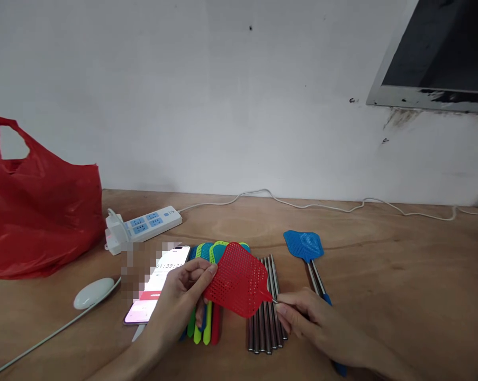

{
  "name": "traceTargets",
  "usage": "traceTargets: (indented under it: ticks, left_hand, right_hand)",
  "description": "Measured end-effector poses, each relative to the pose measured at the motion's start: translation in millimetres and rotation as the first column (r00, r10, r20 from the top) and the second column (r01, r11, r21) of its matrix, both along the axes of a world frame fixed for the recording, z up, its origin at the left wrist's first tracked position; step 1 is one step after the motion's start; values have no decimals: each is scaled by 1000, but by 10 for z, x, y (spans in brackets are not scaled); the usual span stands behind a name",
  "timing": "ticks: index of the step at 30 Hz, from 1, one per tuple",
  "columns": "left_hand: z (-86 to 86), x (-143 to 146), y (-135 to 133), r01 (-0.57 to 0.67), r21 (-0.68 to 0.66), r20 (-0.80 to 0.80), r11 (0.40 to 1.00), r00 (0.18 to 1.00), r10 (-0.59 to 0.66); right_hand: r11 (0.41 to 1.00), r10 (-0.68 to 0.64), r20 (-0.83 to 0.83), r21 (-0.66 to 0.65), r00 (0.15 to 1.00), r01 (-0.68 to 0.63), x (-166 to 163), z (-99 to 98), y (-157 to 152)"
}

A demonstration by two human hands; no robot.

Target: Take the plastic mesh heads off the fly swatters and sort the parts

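A red fly swatter head (pixel 239 280) is held up between my hands, its mesh facing me. My left hand (pixel 187 288) pinches its left edge between thumb and fingers. At its narrow neck, my right hand (pixel 306 315) grips a thin metal rod (pixel 276 301); most of that rod is hidden by the hand. Behind and below lie more swatter heads (pixel 204 251) in blue, green and yellow, with coloured handles (pixel 207 323) sticking out beneath. Several metal rods (pixel 262 333) lie side by side under the red head. To the right rests a blue fly swatter (pixel 304 245) with metal shafts.
A lit phone (pixel 171 270) showing a timer lies left of the swatter heads. Farther left are a white power strip (pixel 155 222), a white mouse-shaped object (pixel 93 292) with a cable, and a red plastic bag (pixel 44 211). A white cord (pixel 318 206) runs along the wall.
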State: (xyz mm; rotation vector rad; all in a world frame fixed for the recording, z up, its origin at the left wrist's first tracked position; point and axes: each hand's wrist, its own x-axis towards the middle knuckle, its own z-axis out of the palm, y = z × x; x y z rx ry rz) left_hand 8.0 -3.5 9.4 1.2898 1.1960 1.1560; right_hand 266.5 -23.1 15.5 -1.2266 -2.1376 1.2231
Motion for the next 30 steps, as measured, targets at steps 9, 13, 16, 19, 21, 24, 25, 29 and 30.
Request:
traceTargets:
  ticks: [9, 13, 16, 19, 21, 24, 25, 29, 30]
  left_hand:
    - [-58, -72, 138, 47, 41, -32, 998, 998, -46]
    - [-100, -38, 103, 111, 27, -144, 993, 984, -106]
    - [-94, -42, 84, 128, 18, -179, 992, 976, -123]
    - [-78, -57, 86, 140, 27, -206, 990, 970, -132]
    - [-65, -70, 93, 135, 95, -198, 986, 974, -114]
    - [-39, -90, 89, 113, 206, -192, 972, 979, -73]
    - [-30, -93, 82, 127, 213, -207, 969, 975, -82]
    - [-11, -75, 33, 283, 157, -248, 946, 939, -240]
    - [-13, -66, 23, 305, 145, -243, 941, 933, -265]
  right_hand:
    - [927, -275, -412, -354, 869, 126, 57, -304, 213]
    - [856, -405, -542, -508, 736, 97, 62, -203, 216]
    - [844, -392, -548, -533, 739, 52, 68, -138, 166]
    - [832, -381, -507, -553, 773, 47, 69, -170, 136]
    - [820, -415, -497, -568, 763, 76, 69, -208, 137]
    - [813, -493, -520, -561, 697, 156, 71, -222, 153]
    - [813, -513, -531, -553, 674, 183, 70, -214, 156]
    - [817, -507, -544, -551, 669, 172, 54, -163, 145]
    - [817, -493, -543, -558, 680, 147, 48, -155, 138]
